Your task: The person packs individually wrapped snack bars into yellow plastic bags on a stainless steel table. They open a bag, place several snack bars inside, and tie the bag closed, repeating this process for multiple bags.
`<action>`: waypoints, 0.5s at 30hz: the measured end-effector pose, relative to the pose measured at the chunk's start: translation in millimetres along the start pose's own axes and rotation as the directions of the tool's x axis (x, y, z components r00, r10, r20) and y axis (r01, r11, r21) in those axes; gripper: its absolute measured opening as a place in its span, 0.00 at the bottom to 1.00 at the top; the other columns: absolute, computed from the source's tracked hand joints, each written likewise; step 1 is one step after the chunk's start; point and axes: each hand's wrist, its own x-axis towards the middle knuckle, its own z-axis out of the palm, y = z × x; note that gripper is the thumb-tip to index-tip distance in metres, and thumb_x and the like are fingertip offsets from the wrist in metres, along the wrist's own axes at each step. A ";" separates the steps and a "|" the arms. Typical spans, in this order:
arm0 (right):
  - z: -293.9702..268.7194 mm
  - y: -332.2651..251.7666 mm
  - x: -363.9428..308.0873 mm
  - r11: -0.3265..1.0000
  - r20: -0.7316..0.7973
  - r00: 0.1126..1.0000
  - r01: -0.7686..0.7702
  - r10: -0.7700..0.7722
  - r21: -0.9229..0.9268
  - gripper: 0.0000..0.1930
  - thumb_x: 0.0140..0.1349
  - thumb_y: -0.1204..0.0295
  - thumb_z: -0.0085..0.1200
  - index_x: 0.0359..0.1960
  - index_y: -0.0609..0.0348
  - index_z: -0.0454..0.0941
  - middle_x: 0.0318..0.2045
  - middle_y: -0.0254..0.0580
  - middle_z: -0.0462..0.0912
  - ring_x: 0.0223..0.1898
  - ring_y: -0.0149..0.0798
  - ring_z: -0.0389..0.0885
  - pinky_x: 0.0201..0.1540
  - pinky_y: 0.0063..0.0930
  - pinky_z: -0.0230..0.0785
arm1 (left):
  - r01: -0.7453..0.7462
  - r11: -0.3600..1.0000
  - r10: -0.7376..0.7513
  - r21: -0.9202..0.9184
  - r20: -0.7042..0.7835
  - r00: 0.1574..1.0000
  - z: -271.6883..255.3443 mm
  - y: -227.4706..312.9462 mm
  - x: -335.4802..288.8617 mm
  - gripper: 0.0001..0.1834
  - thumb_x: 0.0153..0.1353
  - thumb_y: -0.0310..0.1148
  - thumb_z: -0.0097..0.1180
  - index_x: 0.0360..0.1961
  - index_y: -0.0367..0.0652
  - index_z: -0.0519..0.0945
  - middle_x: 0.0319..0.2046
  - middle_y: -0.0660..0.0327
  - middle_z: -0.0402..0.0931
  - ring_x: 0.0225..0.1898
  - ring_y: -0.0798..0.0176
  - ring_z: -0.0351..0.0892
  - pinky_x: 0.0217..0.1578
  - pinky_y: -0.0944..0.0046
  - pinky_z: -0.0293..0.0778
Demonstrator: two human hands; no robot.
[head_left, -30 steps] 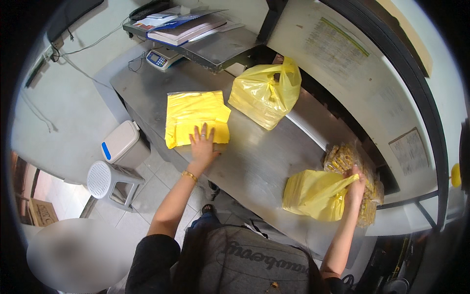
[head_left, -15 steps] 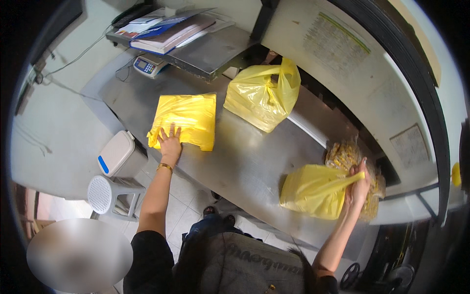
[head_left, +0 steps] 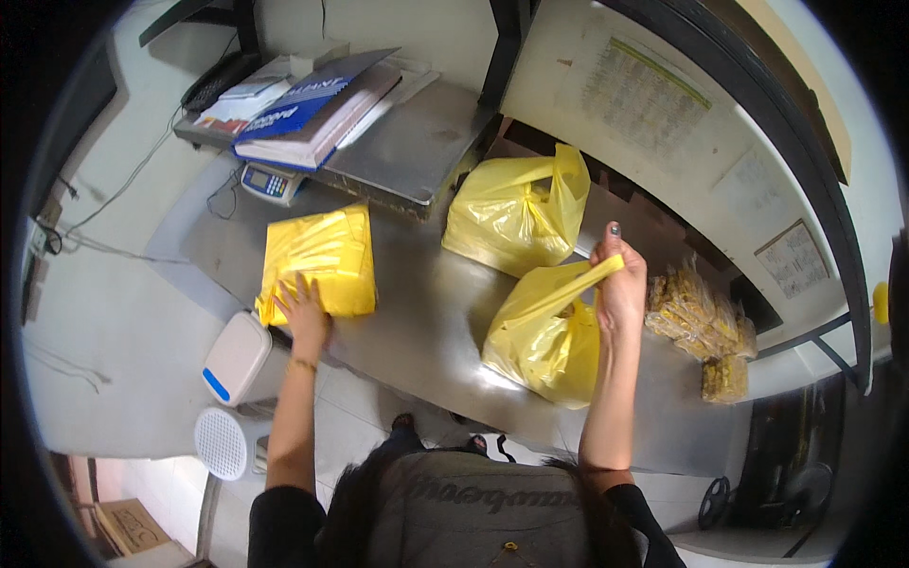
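Steel tabletop [head_left: 417, 284], one, running slantwise between wall and near edge; bare metal shows mid-length between the yellow stack and the bags, and again at the right end, in front of the packets.

Shelf [head_left: 426, 123], one, raised over the far left part, bearing a blue-covered book [head_left: 331, 114] and papers; its edge limits height there.

Near yellow bag [head_left: 544, 336], one, boxy, mid-tabletop, close to the near edge. Has come leftward from beside the packets; it now stands just in front of the rear yellow bag [head_left: 502, 218]. Whether the two touch, I cannot tell. Effect: the bags form one group, with little room between them, and the packets stand apart.

Yellow stack [head_left: 327, 251], one, flat plastic sheets or bags, left part. Has shifted leftward, away from the rear bag, toward the scale; its lower corner is at or close to the near edge.

Packets [head_left: 696, 312], several, transparent, piled at the right end.

Scale [head_left: 270, 185], one, beyond the stack, partly beneath the shelf.

My right grip [head_left: 620, 289]: closed round the near bag's handle, thumb up, strap drawn taut.

My left grip [head_left: 305, 317]: fingers spread, resting on the stack, closed on nothing.
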 end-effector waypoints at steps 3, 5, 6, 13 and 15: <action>40.2 9.7 16.2 0.999 0.022 0.999 0.026 -0.026 -0.019 0.17 0.65 0.60 0.51 0.22 0.56 0.73 0.20 0.27 0.69 0.21 0.22 0.63 0.23 0.17 0.53 | -0.401 0.821 0.307 -0.406 -0.278 0.910 -16.5 53.7 -37.1 0.51 0.45 0.46 0.65 0.68 0.43 0.53 0.69 0.47 0.41 0.69 0.40 0.40 0.65 0.37 0.41; 74.8 14.8 29.0 0.998 0.084 0.995 0.058 -0.056 -0.023 0.13 0.65 0.64 0.51 0.25 0.59 0.75 0.21 0.27 0.70 0.22 0.22 0.64 0.25 0.17 0.55 | -0.417 0.520 0.464 -0.745 -0.162 0.871 -36.6 84.6 -51.4 0.59 0.37 0.45 0.72 0.68 0.41 0.50 0.69 0.46 0.42 0.69 0.42 0.40 0.66 0.45 0.43; 87.2 21.1 41.2 0.994 0.099 0.989 0.110 -0.107 -0.022 0.13 0.65 0.65 0.51 0.26 0.61 0.76 0.21 0.27 0.70 0.22 0.22 0.64 0.25 0.17 0.55 | -0.354 0.324 0.488 -0.878 -0.166 0.857 -25.3 102.3 -47.8 0.62 0.34 0.43 0.74 0.68 0.39 0.49 0.69 0.46 0.42 0.69 0.42 0.41 0.67 0.49 0.44; 125.0 16.2 103.1 0.886 0.370 0.916 0.293 -0.153 -0.360 0.02 0.55 0.80 0.54 0.25 0.63 0.78 0.22 0.33 0.78 0.22 0.19 0.68 0.22 0.16 0.57 | -0.354 0.003 0.407 -0.935 -0.322 0.855 2.9 159.0 17.0 0.49 0.31 0.37 0.76 0.57 0.37 0.64 0.57 0.48 0.64 0.58 0.48 0.65 0.58 0.56 0.63; 128.3 6.3 103.2 0.910 0.342 0.931 0.246 -0.125 -0.335 0.03 0.52 0.83 0.53 0.26 0.62 0.78 0.23 0.33 0.79 0.20 0.19 0.68 0.19 0.15 0.56 | -0.258 0.008 0.302 -0.966 -0.243 0.922 -6.9 168.1 3.8 0.48 0.31 0.37 0.76 0.56 0.36 0.65 0.56 0.47 0.65 0.57 0.47 0.66 0.58 0.57 0.63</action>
